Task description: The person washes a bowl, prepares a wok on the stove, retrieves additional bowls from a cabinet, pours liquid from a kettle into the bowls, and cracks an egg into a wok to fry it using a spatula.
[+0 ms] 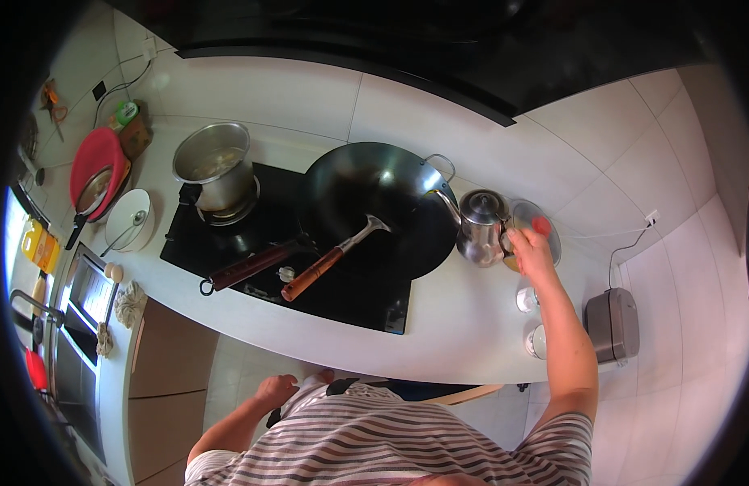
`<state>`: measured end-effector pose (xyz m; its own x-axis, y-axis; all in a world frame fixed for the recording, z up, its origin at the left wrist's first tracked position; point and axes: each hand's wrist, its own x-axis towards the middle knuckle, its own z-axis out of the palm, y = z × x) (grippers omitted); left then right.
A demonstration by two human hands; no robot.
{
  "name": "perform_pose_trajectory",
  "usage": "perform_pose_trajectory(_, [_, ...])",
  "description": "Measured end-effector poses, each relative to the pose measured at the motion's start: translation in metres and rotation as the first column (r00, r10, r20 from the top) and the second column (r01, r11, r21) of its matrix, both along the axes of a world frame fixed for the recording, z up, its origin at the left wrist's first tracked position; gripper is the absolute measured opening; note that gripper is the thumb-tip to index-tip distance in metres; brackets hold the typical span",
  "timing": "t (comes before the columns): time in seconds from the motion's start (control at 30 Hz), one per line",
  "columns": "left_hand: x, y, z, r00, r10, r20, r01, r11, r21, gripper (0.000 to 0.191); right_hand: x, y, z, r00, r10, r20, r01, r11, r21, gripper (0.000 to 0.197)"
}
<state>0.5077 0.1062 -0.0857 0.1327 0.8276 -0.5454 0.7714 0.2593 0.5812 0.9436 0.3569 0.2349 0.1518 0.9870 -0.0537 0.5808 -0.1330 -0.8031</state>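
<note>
My right hand (530, 250) grips the handle of a stainless steel pot with a long spout (484, 234). Its lid is on, and it looks upright, with the spout reaching over the right rim of a dark wok (374, 182). Whether its base touches the counter is hard to tell. Inside the wok rests the metal head of a wok spatula (326, 262), its wooden handle pointing towards me over the front rim. My left hand (277, 390) hangs low by my body, away from the counter; how far its fingers are closed is unclear.
On the left of the black glass hob (350, 313), a steel pot (213, 194) holds liquid. Further left are a white bowl (130, 234) with a ladle and a pink basin (95, 164). Small jars (526, 300) and a grey appliance (614, 325) stand at right. A range hood (362, 36) overhangs.
</note>
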Motion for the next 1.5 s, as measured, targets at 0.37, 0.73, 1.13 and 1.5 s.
perform_pose_trajectory(0.37, [-0.025, -0.020, -0.006, 0.996, 0.091, -0.003, -0.091, 0.996, 0.003, 0.031, -0.050, 0.027, 0.004, 0.998, 0.059, -0.028, -0.059, 0.998, -0.013, 0.029])
perform_pose_trajectory(0.73, [-0.058, -0.031, -0.022, 0.993, 0.104, -0.051, -0.107, 0.992, -0.065, 0.033, -0.074, 0.018, 0.012, 0.990, 0.115, -0.086, -0.122, 0.989, -0.088, 0.031])
perform_pose_trajectory(1.13, [-0.037, -0.077, -0.018, 0.974, 0.214, -0.070, -0.219, 0.973, -0.075, 0.032, -0.053, 0.038, 0.003, 0.978, 0.095, -0.185, -0.106, 0.993, -0.045, 0.033])
perform_pose_trajectory(1.5, [-0.030, -0.144, -0.045, 0.948, 0.284, -0.140, -0.305, 0.940, -0.155, 0.034, 0.008, 0.007, -0.009, 0.981, 0.029, -0.194, -0.037, 0.999, -0.036, 0.030])
